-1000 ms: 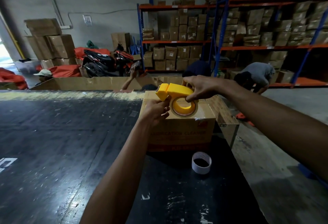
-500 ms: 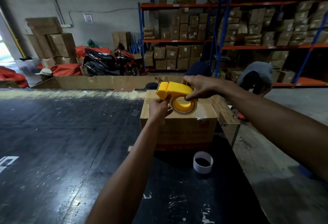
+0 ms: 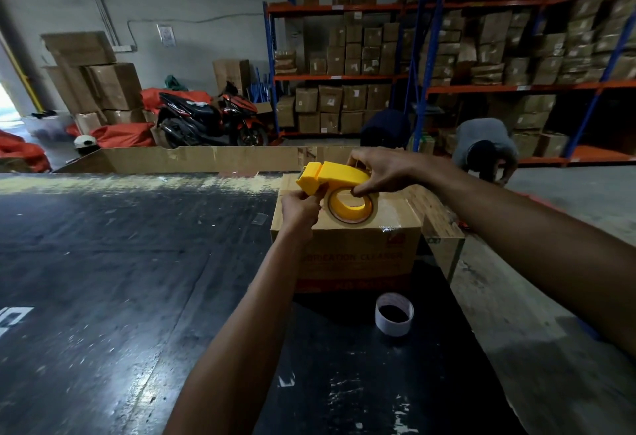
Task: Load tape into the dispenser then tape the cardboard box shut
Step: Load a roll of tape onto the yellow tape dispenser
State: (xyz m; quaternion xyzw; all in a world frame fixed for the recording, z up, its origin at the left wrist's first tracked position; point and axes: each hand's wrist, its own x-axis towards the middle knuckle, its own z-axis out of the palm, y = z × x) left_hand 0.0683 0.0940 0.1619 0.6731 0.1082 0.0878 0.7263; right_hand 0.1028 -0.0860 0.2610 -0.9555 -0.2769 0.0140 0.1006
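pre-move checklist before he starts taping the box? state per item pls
1. Roll seated in the yellow dispenser: ok, the tape roll sits on its hub.
2. Tape end threaded to the front: cannot tell, the left hand covers that spot.
3. Right hand grip on the dispenser: ok, fingers over the top, thumb at the roll.
4. Cardboard box flaps closed: cannot tell, the dispenser and both hands cover the top seam.
5. Spare white roll out of the way: ok, it stands on the table in front of the box, apart from it.
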